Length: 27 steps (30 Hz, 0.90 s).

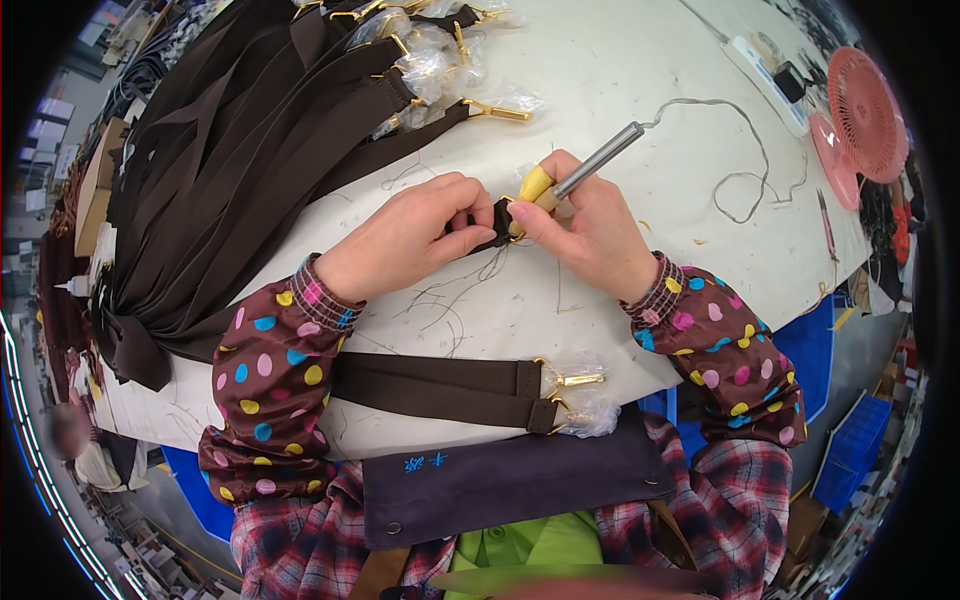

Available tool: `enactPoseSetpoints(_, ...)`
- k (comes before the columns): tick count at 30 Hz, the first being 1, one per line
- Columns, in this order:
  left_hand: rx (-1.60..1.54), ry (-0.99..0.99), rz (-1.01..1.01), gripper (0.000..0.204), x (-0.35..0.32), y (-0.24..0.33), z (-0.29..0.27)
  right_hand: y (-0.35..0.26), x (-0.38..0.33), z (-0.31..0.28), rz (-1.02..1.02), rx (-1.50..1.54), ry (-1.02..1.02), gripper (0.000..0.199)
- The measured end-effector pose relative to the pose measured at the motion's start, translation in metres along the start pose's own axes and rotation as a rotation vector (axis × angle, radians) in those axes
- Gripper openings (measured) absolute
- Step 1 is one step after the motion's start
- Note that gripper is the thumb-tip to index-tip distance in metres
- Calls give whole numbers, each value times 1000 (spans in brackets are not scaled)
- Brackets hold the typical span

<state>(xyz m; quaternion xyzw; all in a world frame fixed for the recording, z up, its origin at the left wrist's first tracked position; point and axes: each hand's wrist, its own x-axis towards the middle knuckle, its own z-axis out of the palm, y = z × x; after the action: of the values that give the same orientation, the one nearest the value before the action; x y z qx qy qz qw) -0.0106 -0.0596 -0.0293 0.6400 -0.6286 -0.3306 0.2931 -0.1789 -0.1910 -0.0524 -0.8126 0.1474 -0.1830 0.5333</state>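
Observation:
My left hand (pixel 405 235) is closed, pinching the end of a dark brown webbing strap (pixel 502 222) with gold metal hardware at its tip. Just to its right, my right hand (pixel 605 235) grips a corded pen-shaped tool (pixel 603 158), like a soldering iron, its grey handle slanting up to the right. Something yellow (pixel 535 184) wraps around the right fingertips. The tool's tip is hidden by the fingers. Loose dark threads (pixel 450 300) trail on the table below the strap. Both hands meet over the table's middle.
A big bundle of brown straps (pixel 230 170) with gold hooks in clear plastic covers the left. Two strap ends (pixel 440 390) lie near me. A thin cord (pixel 765 150) loops toward a white power strip (pixel 765 80). A pink fan (pixel 865 115) and small snips (pixel 828 225) sit right.

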Motion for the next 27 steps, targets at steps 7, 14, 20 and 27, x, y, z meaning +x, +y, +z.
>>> enactPoseSetpoints(7, -10, 6, -2, 12, -1, -2, 0, -4, -2, -1, 47, 89, -51, 18)
enactPoseSetpoints(14, -3, 10, -1, 12, 0, -2, 0, 0, -2, 0, 6, 11, -77, 20)
enactPoseSetpoints(20, -16, 6, -5, 12, 0, -2, -1, -5, -1, 0, 31, 26, -99, 19)
enactPoseSetpoints(27, -8, -3, -19, 12, 1, 0, -2, -1, 0, 0, 12, -4, -102, 19)
